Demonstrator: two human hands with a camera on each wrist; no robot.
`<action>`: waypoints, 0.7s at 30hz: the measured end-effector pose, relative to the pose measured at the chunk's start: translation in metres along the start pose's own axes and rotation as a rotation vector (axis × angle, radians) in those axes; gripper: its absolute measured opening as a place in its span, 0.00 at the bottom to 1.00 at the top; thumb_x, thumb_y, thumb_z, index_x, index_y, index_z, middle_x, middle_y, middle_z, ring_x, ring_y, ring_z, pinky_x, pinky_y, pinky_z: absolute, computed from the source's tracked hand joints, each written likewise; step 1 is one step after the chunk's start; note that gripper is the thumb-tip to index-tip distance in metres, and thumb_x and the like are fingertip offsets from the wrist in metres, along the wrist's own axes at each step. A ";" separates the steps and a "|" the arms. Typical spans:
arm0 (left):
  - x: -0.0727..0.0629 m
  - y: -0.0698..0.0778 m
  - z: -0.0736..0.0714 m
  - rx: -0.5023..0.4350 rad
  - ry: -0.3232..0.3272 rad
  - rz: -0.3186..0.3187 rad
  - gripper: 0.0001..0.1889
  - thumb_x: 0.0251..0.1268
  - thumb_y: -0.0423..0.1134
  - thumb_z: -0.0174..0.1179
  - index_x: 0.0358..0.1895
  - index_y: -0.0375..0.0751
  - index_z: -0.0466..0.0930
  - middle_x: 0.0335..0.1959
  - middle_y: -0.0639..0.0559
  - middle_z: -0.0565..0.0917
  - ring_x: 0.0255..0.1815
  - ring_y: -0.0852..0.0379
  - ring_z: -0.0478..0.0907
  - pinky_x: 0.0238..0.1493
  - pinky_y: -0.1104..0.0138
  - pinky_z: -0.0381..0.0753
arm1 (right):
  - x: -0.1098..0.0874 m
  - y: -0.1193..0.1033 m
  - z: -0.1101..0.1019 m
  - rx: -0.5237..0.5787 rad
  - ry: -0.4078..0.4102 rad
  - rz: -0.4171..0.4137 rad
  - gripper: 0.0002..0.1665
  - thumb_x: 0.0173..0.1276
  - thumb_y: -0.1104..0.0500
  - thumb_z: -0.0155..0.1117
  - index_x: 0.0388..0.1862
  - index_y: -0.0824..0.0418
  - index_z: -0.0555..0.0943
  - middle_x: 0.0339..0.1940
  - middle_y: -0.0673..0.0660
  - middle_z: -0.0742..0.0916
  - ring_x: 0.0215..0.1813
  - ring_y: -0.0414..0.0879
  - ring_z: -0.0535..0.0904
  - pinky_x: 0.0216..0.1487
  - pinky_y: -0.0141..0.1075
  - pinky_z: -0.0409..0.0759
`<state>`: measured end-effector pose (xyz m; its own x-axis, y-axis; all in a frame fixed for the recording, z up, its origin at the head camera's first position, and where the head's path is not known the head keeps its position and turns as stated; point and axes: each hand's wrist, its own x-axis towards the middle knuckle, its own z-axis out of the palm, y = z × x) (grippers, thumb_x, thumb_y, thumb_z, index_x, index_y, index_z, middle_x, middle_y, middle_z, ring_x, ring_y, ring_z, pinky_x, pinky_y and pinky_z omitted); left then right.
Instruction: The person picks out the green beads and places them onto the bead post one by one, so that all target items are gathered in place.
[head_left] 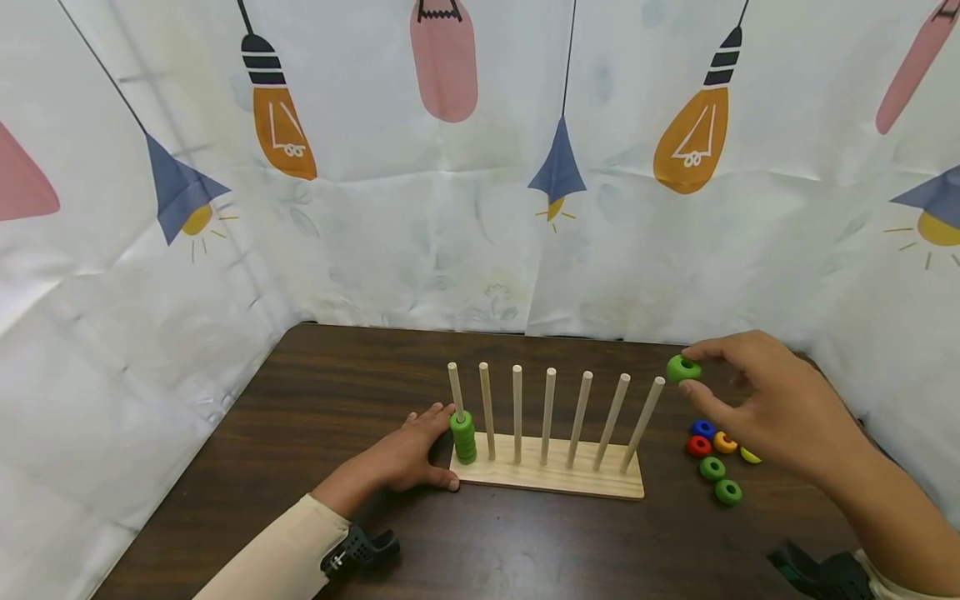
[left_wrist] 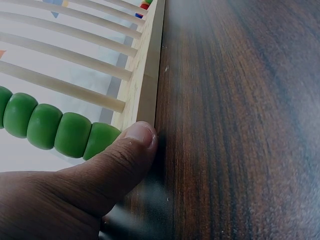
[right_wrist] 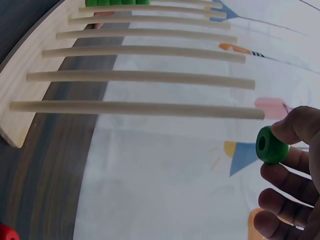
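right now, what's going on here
A person's right hand pinches a green bead midair, right of the upright pegs on a wooden base. The left hand rests against the base's left end. The leftmost peg carries a stack of green beads; the other six are bare. On the table to the right lie two loose green beads, a blue bead, a red bead, an orange bead and a yellow bead.
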<state>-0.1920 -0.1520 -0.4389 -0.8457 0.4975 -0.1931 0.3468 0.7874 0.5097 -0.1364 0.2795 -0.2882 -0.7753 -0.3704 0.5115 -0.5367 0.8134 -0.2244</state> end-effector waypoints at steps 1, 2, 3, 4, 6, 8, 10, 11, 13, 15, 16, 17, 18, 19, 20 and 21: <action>0.000 0.000 0.000 -0.001 0.001 0.002 0.56 0.53 0.53 0.79 0.80 0.35 0.57 0.81 0.39 0.58 0.82 0.41 0.50 0.78 0.43 0.47 | 0.001 -0.002 0.000 0.000 0.001 -0.006 0.24 0.55 0.61 0.81 0.52 0.55 0.85 0.47 0.50 0.85 0.41 0.42 0.77 0.38 0.29 0.75; 0.000 0.000 0.000 -0.003 0.001 0.004 0.56 0.53 0.53 0.79 0.80 0.35 0.57 0.80 0.39 0.58 0.82 0.41 0.50 0.78 0.43 0.47 | 0.002 -0.003 -0.001 -0.005 0.001 -0.011 0.24 0.55 0.61 0.82 0.52 0.55 0.85 0.47 0.49 0.85 0.41 0.42 0.77 0.38 0.30 0.75; 0.000 0.000 0.000 -0.003 0.002 0.006 0.56 0.53 0.53 0.79 0.80 0.34 0.57 0.80 0.39 0.58 0.82 0.41 0.50 0.78 0.43 0.47 | 0.003 -0.005 -0.001 -0.010 0.004 -0.017 0.25 0.54 0.62 0.82 0.52 0.55 0.85 0.47 0.49 0.85 0.40 0.41 0.76 0.38 0.30 0.75; 0.000 0.000 0.000 -0.003 0.002 0.007 0.56 0.53 0.53 0.79 0.80 0.34 0.57 0.80 0.39 0.58 0.82 0.41 0.50 0.78 0.43 0.47 | 0.003 -0.005 0.000 -0.010 0.008 -0.026 0.25 0.54 0.62 0.82 0.52 0.55 0.85 0.47 0.48 0.86 0.40 0.41 0.76 0.37 0.31 0.76; 0.000 0.000 0.000 -0.004 0.003 0.010 0.56 0.53 0.53 0.79 0.80 0.34 0.57 0.80 0.38 0.58 0.82 0.41 0.50 0.78 0.43 0.47 | 0.005 -0.006 0.001 -0.009 0.012 -0.039 0.26 0.52 0.62 0.83 0.52 0.54 0.86 0.47 0.48 0.86 0.40 0.41 0.76 0.37 0.32 0.76; -0.001 -0.001 0.000 -0.006 0.005 0.014 0.55 0.53 0.53 0.79 0.80 0.34 0.58 0.80 0.38 0.58 0.82 0.41 0.49 0.78 0.43 0.47 | 0.006 -0.007 0.002 -0.008 0.018 -0.052 0.27 0.51 0.62 0.83 0.51 0.54 0.86 0.47 0.47 0.86 0.40 0.40 0.75 0.37 0.30 0.75; -0.001 -0.001 0.001 -0.006 0.005 0.018 0.55 0.53 0.53 0.79 0.80 0.34 0.58 0.80 0.39 0.59 0.82 0.41 0.49 0.78 0.43 0.47 | 0.007 -0.008 0.004 0.001 0.027 -0.066 0.27 0.51 0.63 0.83 0.51 0.54 0.86 0.47 0.47 0.86 0.40 0.40 0.75 0.38 0.29 0.73; -0.001 -0.001 0.000 -0.007 0.005 0.020 0.55 0.53 0.53 0.79 0.80 0.34 0.58 0.80 0.39 0.59 0.82 0.41 0.49 0.78 0.43 0.47 | 0.008 -0.009 0.005 0.002 0.030 -0.072 0.27 0.50 0.63 0.83 0.51 0.54 0.86 0.47 0.46 0.87 0.41 0.40 0.75 0.38 0.28 0.72; -0.001 -0.001 0.000 -0.007 0.006 0.024 0.55 0.53 0.53 0.79 0.79 0.34 0.58 0.80 0.39 0.59 0.82 0.40 0.49 0.78 0.42 0.47 | 0.010 -0.010 0.007 0.004 0.035 -0.083 0.26 0.51 0.62 0.83 0.50 0.54 0.86 0.47 0.46 0.87 0.41 0.39 0.75 0.39 0.28 0.72; -0.001 -0.001 0.000 -0.008 0.005 0.026 0.55 0.54 0.53 0.79 0.79 0.33 0.58 0.80 0.38 0.58 0.82 0.40 0.49 0.78 0.42 0.47 | 0.011 -0.012 0.008 0.006 0.035 -0.088 0.26 0.51 0.62 0.83 0.50 0.54 0.86 0.47 0.46 0.87 0.42 0.39 0.75 0.40 0.28 0.72; -0.001 -0.002 0.000 -0.004 0.004 0.025 0.55 0.54 0.54 0.79 0.79 0.33 0.58 0.80 0.38 0.58 0.82 0.40 0.49 0.78 0.43 0.47 | 0.012 -0.013 0.009 0.007 0.033 -0.091 0.26 0.51 0.62 0.83 0.50 0.53 0.86 0.47 0.46 0.87 0.42 0.39 0.75 0.40 0.29 0.72; -0.001 -0.002 0.000 -0.003 0.004 0.026 0.55 0.54 0.54 0.79 0.79 0.33 0.58 0.80 0.38 0.58 0.82 0.40 0.49 0.78 0.43 0.47 | 0.013 -0.014 0.010 0.010 0.033 -0.092 0.25 0.52 0.62 0.82 0.50 0.53 0.86 0.47 0.46 0.87 0.42 0.39 0.75 0.40 0.29 0.72; -0.001 -0.002 0.000 -0.001 0.003 0.026 0.55 0.54 0.54 0.78 0.79 0.33 0.58 0.80 0.38 0.58 0.82 0.40 0.49 0.78 0.43 0.47 | 0.013 -0.015 0.010 0.013 0.035 -0.098 0.25 0.52 0.62 0.82 0.50 0.53 0.86 0.47 0.46 0.87 0.42 0.39 0.75 0.40 0.29 0.72; -0.001 -0.002 0.001 -0.001 0.005 0.027 0.55 0.54 0.54 0.79 0.79 0.33 0.58 0.80 0.38 0.59 0.82 0.40 0.50 0.78 0.43 0.48 | 0.014 -0.016 0.011 0.015 0.038 -0.105 0.25 0.52 0.62 0.82 0.50 0.53 0.86 0.47 0.45 0.87 0.42 0.38 0.75 0.40 0.30 0.72; -0.001 -0.002 0.000 -0.001 0.003 0.025 0.55 0.54 0.54 0.78 0.79 0.33 0.58 0.80 0.38 0.58 0.82 0.40 0.49 0.78 0.43 0.47 | 0.015 -0.017 0.011 0.020 0.041 -0.111 0.25 0.52 0.62 0.82 0.50 0.53 0.86 0.47 0.45 0.87 0.42 0.38 0.75 0.40 0.29 0.72; -0.001 -0.002 0.000 -0.001 0.005 0.027 0.55 0.54 0.54 0.79 0.79 0.33 0.58 0.80 0.38 0.59 0.82 0.40 0.50 0.78 0.43 0.48 | 0.016 -0.018 0.012 0.025 0.044 -0.118 0.24 0.52 0.62 0.82 0.49 0.52 0.85 0.47 0.45 0.87 0.43 0.38 0.75 0.40 0.29 0.71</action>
<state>-0.1912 -0.1538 -0.4397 -0.8379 0.5170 -0.1752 0.3692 0.7731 0.5157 -0.1432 0.2539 -0.2855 -0.6915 -0.4423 0.5711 -0.6316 0.7539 -0.1808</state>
